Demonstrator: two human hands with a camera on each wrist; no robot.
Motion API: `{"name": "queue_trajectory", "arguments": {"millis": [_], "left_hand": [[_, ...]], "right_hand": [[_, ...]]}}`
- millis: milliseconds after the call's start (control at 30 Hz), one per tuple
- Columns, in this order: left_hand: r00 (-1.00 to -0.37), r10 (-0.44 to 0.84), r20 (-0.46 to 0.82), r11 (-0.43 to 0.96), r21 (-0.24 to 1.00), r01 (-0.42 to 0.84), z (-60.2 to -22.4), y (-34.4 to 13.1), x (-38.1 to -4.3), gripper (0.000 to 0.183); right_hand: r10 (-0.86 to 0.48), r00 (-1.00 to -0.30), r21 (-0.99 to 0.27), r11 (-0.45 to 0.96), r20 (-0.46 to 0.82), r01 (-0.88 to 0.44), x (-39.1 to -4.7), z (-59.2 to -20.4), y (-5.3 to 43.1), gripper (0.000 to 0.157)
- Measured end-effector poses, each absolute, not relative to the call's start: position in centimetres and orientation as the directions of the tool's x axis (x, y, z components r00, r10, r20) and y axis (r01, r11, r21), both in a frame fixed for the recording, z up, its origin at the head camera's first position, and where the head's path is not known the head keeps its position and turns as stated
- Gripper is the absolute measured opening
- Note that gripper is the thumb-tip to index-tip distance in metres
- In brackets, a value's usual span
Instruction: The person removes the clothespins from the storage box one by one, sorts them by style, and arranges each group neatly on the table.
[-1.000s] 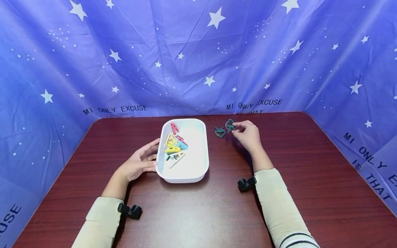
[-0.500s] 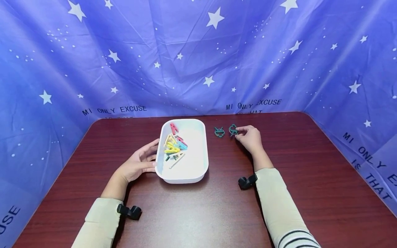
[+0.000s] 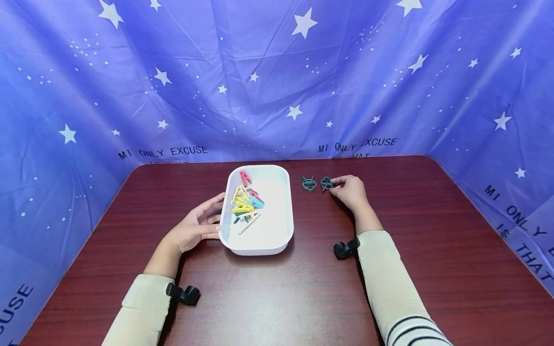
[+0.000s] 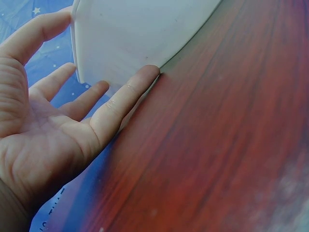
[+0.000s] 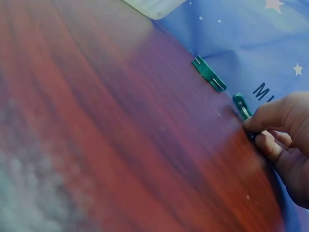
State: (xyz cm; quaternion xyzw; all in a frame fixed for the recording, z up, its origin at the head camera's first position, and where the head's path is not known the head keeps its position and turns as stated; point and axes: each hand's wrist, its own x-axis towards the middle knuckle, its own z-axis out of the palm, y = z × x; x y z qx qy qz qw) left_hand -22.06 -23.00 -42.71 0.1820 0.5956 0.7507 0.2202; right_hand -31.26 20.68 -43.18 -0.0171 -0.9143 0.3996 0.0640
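While left fingers [image 4: 129, 92], spread, touch white tray [image 3: 277, 211], right fingers [image 5: 273, 115] pinch green clip [image 5: 240, 102] near second clip [image 5: 209, 74].

- I work in what looks like a curtained-off tabletop recording spot; the kind of room around it I cannot tell.
- Creased blue-violet fabric printed with white stars [image 3: 259, 57] hangs behind and to both sides, bearing black capital lettering [image 3: 189, 151] such as "ONLY EXCUSE".
- Before me stands a dark red-brown, wood-grained table with rounded far corners [image 3: 268, 298].
- Black strapped wrist cameras [image 3: 345, 249] sit at my beige fabric cuffs [image 3: 374, 257].
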Motion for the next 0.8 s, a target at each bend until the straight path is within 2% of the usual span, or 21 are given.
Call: {"name": "queue_trajectory", "arguments": {"millis": [567,800], "left_hand": [[-0.837,0.546,0.009,-0.197,0.973,-0.118,-42.79,-23.02,-21.99,0.087],[-0.838,0.545,0.014,-0.198,0.974,-0.112,-42.75,-22.97,-21.99,0.087]], "right_hand": [[0.066,-0.992,-0.749,0.661,0.11,-0.039,-31.21,-43.37,20.8,0.031],[0.091,-0.97,-0.776,0.62,0.223,-0.12,-30.86,-42.45,20.69,0.032]]}}
